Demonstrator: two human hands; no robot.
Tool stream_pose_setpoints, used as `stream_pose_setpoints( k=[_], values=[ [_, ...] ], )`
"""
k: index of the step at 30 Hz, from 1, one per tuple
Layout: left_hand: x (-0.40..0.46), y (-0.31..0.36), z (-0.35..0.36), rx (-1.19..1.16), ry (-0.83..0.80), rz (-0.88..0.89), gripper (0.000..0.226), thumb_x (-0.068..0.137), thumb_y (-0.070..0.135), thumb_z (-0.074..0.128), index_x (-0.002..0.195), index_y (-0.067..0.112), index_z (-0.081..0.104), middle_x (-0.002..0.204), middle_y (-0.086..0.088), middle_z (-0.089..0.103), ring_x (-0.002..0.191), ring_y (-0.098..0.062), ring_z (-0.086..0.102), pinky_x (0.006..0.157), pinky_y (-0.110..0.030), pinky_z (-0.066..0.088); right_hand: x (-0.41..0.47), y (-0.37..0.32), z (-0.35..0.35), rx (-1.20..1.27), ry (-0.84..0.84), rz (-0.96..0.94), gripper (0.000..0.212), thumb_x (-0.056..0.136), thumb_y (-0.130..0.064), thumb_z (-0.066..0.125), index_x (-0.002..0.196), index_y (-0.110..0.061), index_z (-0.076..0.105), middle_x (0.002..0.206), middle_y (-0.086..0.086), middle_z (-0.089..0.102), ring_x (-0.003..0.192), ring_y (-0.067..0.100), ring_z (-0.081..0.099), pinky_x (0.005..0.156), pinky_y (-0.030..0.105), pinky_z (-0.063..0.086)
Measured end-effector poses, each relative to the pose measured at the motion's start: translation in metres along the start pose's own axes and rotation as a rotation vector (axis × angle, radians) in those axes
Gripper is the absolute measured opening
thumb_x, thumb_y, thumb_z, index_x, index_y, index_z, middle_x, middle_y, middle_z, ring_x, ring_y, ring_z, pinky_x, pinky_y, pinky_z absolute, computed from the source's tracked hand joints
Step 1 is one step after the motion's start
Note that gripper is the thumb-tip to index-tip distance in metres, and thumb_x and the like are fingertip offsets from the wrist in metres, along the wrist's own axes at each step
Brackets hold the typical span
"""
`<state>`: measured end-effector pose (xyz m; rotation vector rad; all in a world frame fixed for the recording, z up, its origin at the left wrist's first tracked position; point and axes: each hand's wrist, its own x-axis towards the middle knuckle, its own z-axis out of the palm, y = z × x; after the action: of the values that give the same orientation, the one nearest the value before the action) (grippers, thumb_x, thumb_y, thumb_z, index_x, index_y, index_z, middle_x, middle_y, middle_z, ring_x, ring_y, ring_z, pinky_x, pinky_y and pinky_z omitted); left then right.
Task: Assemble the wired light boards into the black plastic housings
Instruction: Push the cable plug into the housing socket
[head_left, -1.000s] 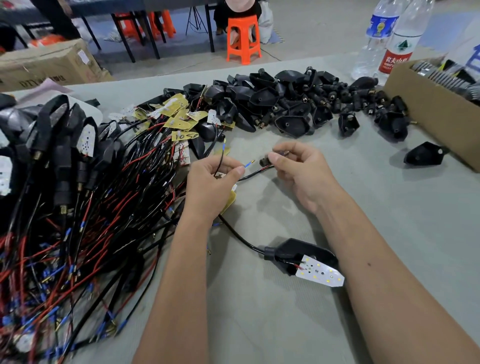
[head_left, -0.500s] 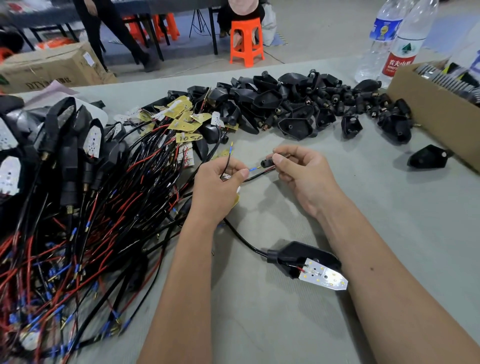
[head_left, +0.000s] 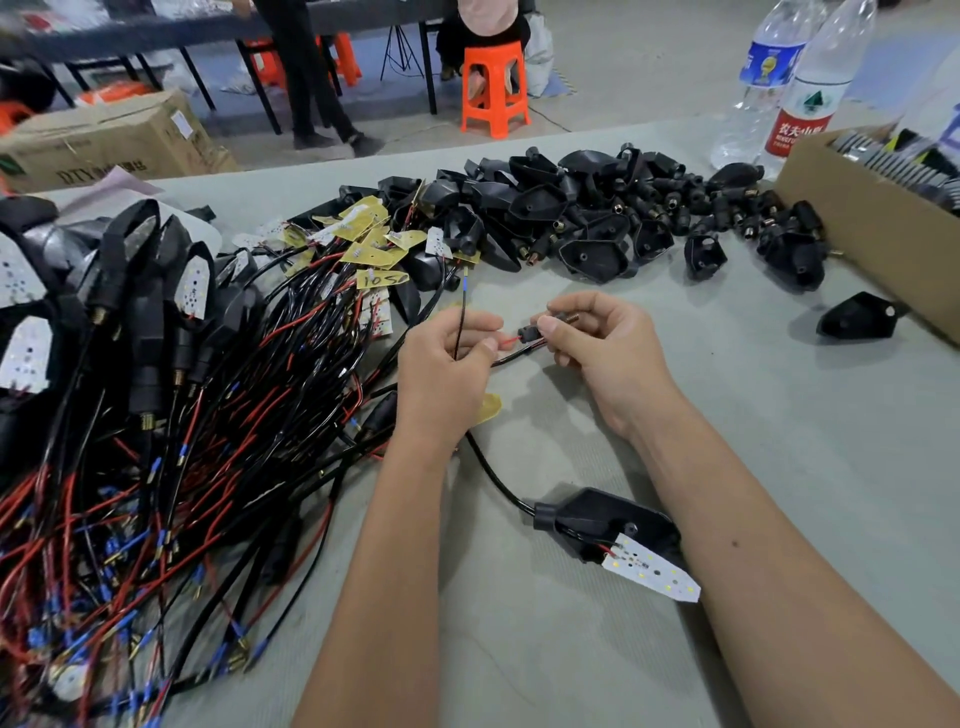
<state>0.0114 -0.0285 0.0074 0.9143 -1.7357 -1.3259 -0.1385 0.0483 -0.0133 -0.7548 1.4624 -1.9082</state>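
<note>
grey floor (head_left: 597, 67), orange plastic stool (head_left: 494, 88), dark table legs (head_left: 260, 98), cardboard box (head_left: 104, 145) on the floor

Black housings (head_left: 582, 208) lie on the grey counter (head_left: 779, 415). Wires (head_left: 156, 493) are red and black. The stool (head_left: 493, 88) is orange.

A tangle of wired light boards (head_left: 171, 441) is sprawling along the desk's (head_left: 519, 649) left edge. A heap of housings (head_left: 587, 213) is lying toward the far edge, two water bottles (head_left: 779, 88) standing behind it. A cardboard box (head_left: 872, 234) is sitting at the right edge, and one housing with its board (head_left: 613, 530) is lying near the middle.
</note>
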Motion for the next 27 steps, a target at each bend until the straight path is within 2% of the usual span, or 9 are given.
stream_pose_setpoints(
  k=[3,6,9,11,15,19,21,25,27],
  values=[
    [0.001,0.000,0.002,-0.017,0.085,0.008,0.015,0.093,-0.003,0.064,0.094,0.008,0.074,0.081,-0.002,0.074,0.060,-0.006,0.063,0.061,-0.022,0.052,-0.001,-0.003,-0.001,0.035,-0.051,0.006,0.018,0.090,0.004,0.072,0.103,-0.007,0.067,0.101,0.017,0.077,0.071,0.013,0.063,0.065,0.024,0.050],
    [-0.002,0.004,0.009,-0.098,0.198,-0.002,0.010,0.091,-0.002,0.068,0.091,0.007,0.071,0.075,-0.005,0.070,0.060,-0.009,0.066,0.061,-0.026,0.057,-0.002,-0.004,0.002,0.110,-0.147,0.030,0.017,0.094,0.007,0.065,0.108,-0.003,0.067,0.105,0.017,0.077,0.071,0.013,0.064,0.066,0.022,0.051],
    [-0.004,0.008,0.015,-0.200,0.251,-0.025,0.008,0.093,-0.001,0.067,0.092,0.006,0.069,0.073,-0.008,0.073,0.064,-0.016,0.074,0.065,-0.032,0.063,-0.004,-0.004,0.006,0.131,-0.116,0.042,0.020,0.093,0.007,0.066,0.111,-0.002,0.066,0.103,0.014,0.078,0.071,0.013,0.065,0.067,0.022,0.053],
    [-0.004,0.010,0.014,-0.266,0.211,-0.034,0.011,0.097,-0.004,0.060,0.096,0.003,0.069,0.077,-0.009,0.077,0.075,-0.022,0.077,0.071,-0.031,0.064,-0.004,-0.005,0.005,0.164,-0.040,0.038,0.020,0.092,0.007,0.067,0.108,-0.004,0.066,0.101,0.014,0.078,0.069,0.012,0.064,0.068,0.022,0.052],
    [-0.003,0.012,0.014,-0.194,0.122,0.024,0.020,0.094,-0.012,0.059,0.100,0.003,0.071,0.092,-0.011,0.077,0.087,-0.019,0.078,0.083,-0.030,0.062,-0.001,-0.010,0.000,0.369,0.001,0.054,0.016,0.092,0.009,0.065,0.103,-0.003,0.067,0.100,0.017,0.076,0.069,0.013,0.060,0.066,0.020,0.052],
    [-0.003,0.007,0.016,-0.018,0.220,0.040,0.009,0.092,0.005,0.073,0.099,0.009,0.072,0.089,-0.009,0.076,0.077,-0.022,0.077,0.079,-0.041,0.064,0.000,-0.011,-0.002,0.531,-0.015,0.039,0.013,0.093,0.005,0.062,0.101,-0.003,0.069,0.102,0.017,0.074,0.071,0.013,0.059,0.063,0.018,0.050],
    [-0.004,0.006,0.014,-0.017,0.193,-0.003,0.004,0.093,0.014,0.074,0.097,0.013,0.073,0.081,-0.003,0.077,0.071,-0.021,0.076,0.075,-0.043,0.064,0.001,-0.011,-0.003,0.559,0.006,0.027,0.013,0.095,0.005,0.061,0.100,-0.004,0.069,0.100,0.014,0.075,0.069,0.012,0.059,0.061,0.017,0.050],
    [-0.006,0.011,0.013,-0.085,0.070,-0.056,0.007,0.091,0.011,0.076,0.097,0.013,0.072,0.079,-0.002,0.079,0.072,-0.024,0.077,0.069,-0.035,0.064,0.002,-0.011,-0.006,0.563,0.041,0.017,0.015,0.097,0.006,0.059,0.101,-0.004,0.069,0.100,0.012,0.075,0.069,0.011,0.060,0.061,0.016,0.050],
    [-0.007,0.012,0.014,-0.125,0.074,-0.073,0.012,0.088,0.007,0.078,0.097,0.012,0.072,0.081,-0.003,0.079,0.074,-0.023,0.077,0.067,-0.029,0.062,0.003,-0.011,-0.007,0.554,0.047,0.013,0.015,0.096,0.006,0.059,0.101,-0.005,0.069,0.099,0.012,0.076,0.070,0.011,0.060,0.062,0.017,0.050]
  ],
)
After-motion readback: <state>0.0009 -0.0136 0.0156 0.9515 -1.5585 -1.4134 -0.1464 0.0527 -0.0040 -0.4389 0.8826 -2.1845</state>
